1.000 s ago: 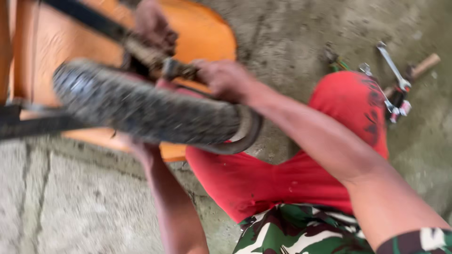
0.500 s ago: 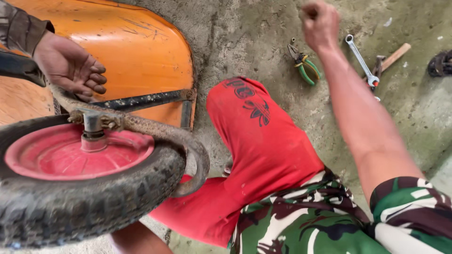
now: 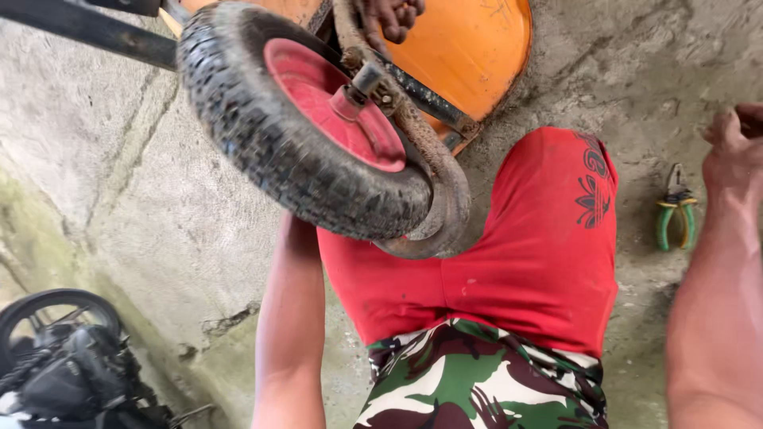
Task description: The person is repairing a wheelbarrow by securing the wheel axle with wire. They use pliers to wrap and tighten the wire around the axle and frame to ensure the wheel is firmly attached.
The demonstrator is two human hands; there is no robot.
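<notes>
the wheel [image 3: 306,131], a black knobbly tyre on a pink-red rim, served as the landmark; it hung tilted in the upper middle of the view, carried on a short axle stub [image 3: 362,79] at its hub. a rusty curved fork bar [image 3: 441,191] ran from above the hub down around the lower right edge of the tyre. behind the wheel and to its upper right lay the orange tray [image 3: 477,56] of a wheelbarrow, with a dark frame tube [image 3: 87,28] running off to the wheel's upper left.

the left hand [image 3: 389,16] sat just above the wheel's hub at the top edge of the view, its fingers [image 3: 396,30] curled down onto the top of the rusty bar, resting on it; whether they truly gripped it could not be told, as most of the hand was cut off by the frame. the left forearm [image 3: 290,318] passed under the wheel, straight below the tyre.

the right hand [image 3: 735,143] was well to the right of the wheel, at the frame's edge, its fingers bent in loosely; nothing could be seen in them, and the tips were out of view. just left of that hand, on the concrete floor [image 3: 143,199], lay pliers with green handles [image 3: 675,214], apart from the hand.

below the wheel's right side was the person's knee in red shorts [image 3: 524,262], and a camouflage shirt [image 3: 477,381] below that. far down to the wheel's lower left stood part of a dark motorcycle [image 3: 63,357].
</notes>
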